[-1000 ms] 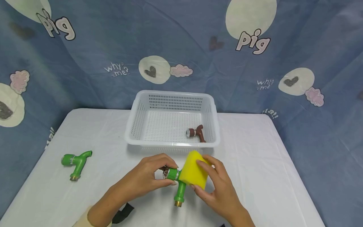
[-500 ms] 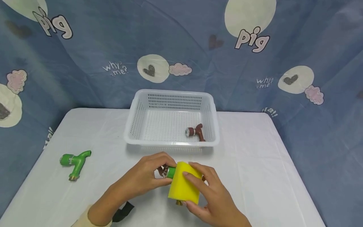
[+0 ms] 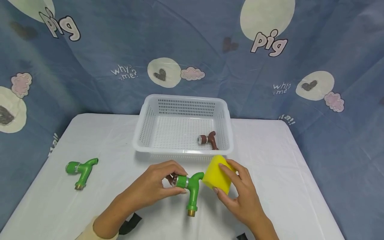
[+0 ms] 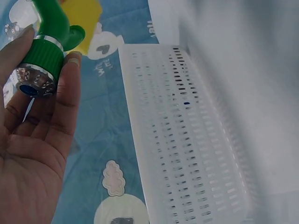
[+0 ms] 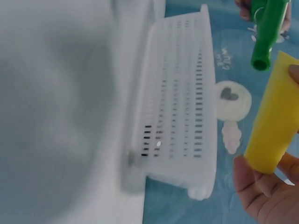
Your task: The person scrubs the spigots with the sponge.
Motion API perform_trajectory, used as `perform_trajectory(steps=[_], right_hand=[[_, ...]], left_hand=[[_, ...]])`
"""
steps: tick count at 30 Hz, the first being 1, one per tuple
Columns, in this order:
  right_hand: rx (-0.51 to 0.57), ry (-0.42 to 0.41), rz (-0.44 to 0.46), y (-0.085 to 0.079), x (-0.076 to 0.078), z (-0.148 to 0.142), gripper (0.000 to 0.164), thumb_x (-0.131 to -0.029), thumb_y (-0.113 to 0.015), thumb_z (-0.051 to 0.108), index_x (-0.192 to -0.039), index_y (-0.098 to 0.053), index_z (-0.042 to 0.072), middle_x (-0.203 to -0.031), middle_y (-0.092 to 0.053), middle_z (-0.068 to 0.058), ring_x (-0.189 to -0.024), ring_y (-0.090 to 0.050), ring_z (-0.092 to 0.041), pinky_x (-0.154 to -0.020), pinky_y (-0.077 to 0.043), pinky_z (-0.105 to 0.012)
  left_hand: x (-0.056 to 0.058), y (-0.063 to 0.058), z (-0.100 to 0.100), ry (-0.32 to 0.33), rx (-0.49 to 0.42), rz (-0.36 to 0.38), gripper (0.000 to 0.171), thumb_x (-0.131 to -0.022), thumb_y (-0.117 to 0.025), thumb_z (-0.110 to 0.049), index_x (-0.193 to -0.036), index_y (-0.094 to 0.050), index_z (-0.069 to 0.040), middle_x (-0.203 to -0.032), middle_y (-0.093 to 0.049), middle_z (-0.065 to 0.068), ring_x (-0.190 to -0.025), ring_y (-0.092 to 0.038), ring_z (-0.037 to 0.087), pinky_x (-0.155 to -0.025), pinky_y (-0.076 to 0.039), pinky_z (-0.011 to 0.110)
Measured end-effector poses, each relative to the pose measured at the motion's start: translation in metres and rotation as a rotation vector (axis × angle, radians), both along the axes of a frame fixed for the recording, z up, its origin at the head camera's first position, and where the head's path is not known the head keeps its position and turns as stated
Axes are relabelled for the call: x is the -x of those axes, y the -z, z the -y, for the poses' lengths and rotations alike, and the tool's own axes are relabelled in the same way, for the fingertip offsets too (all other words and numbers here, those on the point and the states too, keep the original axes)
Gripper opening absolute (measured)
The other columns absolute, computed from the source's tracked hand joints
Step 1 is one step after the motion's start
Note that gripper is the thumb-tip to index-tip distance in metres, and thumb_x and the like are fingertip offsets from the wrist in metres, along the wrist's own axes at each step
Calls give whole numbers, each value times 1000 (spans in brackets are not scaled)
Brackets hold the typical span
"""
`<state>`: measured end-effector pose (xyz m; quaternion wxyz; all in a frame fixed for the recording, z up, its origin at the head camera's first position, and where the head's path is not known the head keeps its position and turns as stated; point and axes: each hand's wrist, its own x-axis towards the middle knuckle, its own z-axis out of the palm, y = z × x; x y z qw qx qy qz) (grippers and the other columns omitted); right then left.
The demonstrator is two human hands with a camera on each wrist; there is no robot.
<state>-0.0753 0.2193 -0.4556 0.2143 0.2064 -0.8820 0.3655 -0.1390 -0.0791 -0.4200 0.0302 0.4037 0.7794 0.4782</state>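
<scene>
My left hand (image 3: 154, 181) pinches the ribbed knob of a green faucet (image 3: 193, 193), holding it above the white table with its brass threaded end pointing down. In the left wrist view, thumb and fingers sit around the knob of the faucet (image 4: 51, 23), beside its silver end cap. To the right, my right hand (image 3: 241, 193) grips a yellow sponge (image 3: 217, 175) between thumb and fingers. The sponge is close to the faucet's spout; in the right wrist view a gap shows between the sponge (image 5: 275, 119) and the spout (image 5: 261, 58).
Behind the hands stands a white perforated basket (image 3: 183, 152) with a brown faucet (image 3: 211, 139) in its right front corner. Another green faucet (image 3: 84, 171) lies at the table's left. A black strap (image 3: 130, 225) lies by my left forearm. A patterned blue cloth (image 3: 192, 40) hangs behind.
The sponge went from beside the faucet to across its front, covering most of its body, then back off to the right. The left hand keeps its grip on the knob.
</scene>
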Motion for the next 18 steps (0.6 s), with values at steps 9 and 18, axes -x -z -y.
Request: perform_trajectory(steps=[9, 18], right_hand=[[17, -267, -185, -9, -11, 11, 54, -102, -66, 39, -144, -60, 5, -146, -50, -23, -126, -49, -32, -99, -44, -24], [-112, -175, -225, -3, -14, 5, 49, -105, -56, 40, -143, -62, 10, -146, -51, -21, -126, -49, -35, -99, -44, -24]], left_hand=[[2, -1, 3, -31, -55, 182, 39, -82, -91, -23, -115, -71, -23, -112, -71, -10, -95, -69, 13, -84, -61, 31], [2, -3, 5, -28, -119, 272, 33, -85, -89, -20, -114, -72, -20, -112, -72, -3, -95, -70, 19, -83, -62, 33]])
